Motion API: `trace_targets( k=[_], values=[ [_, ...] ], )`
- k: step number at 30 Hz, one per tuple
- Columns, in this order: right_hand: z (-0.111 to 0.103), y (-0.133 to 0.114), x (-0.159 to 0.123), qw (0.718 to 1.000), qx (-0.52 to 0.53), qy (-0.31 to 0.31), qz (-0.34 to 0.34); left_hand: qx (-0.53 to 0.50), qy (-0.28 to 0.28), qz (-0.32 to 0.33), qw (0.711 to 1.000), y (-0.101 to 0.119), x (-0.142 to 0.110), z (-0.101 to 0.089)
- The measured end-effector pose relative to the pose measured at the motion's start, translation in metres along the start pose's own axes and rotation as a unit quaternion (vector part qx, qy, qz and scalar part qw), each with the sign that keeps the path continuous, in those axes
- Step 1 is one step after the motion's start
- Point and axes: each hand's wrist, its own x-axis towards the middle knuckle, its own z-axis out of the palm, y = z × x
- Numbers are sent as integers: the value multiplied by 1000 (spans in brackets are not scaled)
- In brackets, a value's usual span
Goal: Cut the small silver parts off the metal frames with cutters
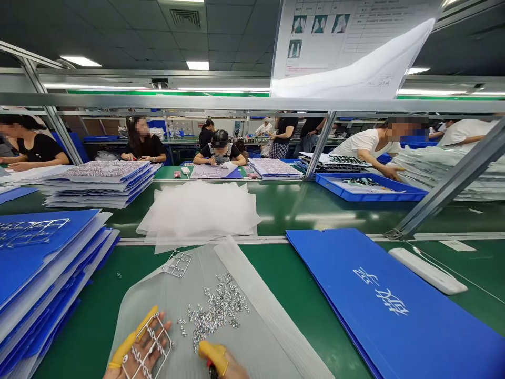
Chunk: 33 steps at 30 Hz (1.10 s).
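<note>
My left hand (139, 343), yellow covers on some fingers, holds a silvery sprue frame (153, 346) with small shiny parts attached along its bars. To its right, my right hand (221, 359), also with yellow-covered fingers, is closed around a tool with a red and black handle (212, 368). The tool's working end cannot be made out. Beyond my right hand lies a loose heap of small silvery parts (219, 308) on a translucent sheet (268, 331). Near the sheet's far left corner rests another silvery sprue frame (177, 263).
Blue boards and white sheets (79, 273) are stacked at left. A blue board (379, 295) and a white elongated device (428, 271) lie at right. White sheets (201, 213) sit ahead, below a metal rail (177, 101). Several people work beyond, near a blue tray (366, 196).
</note>
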Motion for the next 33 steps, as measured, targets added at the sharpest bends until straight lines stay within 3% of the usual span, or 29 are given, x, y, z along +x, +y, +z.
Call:
trace_targets(
  k=[4,6,10,15,18,22,25,33],
  values=[
    [-2,-7,-5,992,-47,-37,-112,-65,2,-23,998,3,4,6],
    [-9,-24,-8,985,-66,-7,-160,-83,8,-11,996,5,1,14],
    [-28,-67,0,982,-116,69,-132,-78,-18,38,996,3,-2,31],
    [-35,-117,30,942,-334,-26,-31,-66,-4,66,996,-8,0,39],
    [-32,-135,42,904,-423,-60,-19,-67,-14,52,996,-15,0,40],
    [-27,-145,52,860,-501,-90,-41,-84,-36,40,995,-19,-1,44],
    [-23,-146,57,845,-523,-103,-41,-112,-41,21,993,-20,-2,48],
    [-20,-152,66,851,-511,-122,-31,-114,-22,24,993,-23,-2,48]
  ],
)
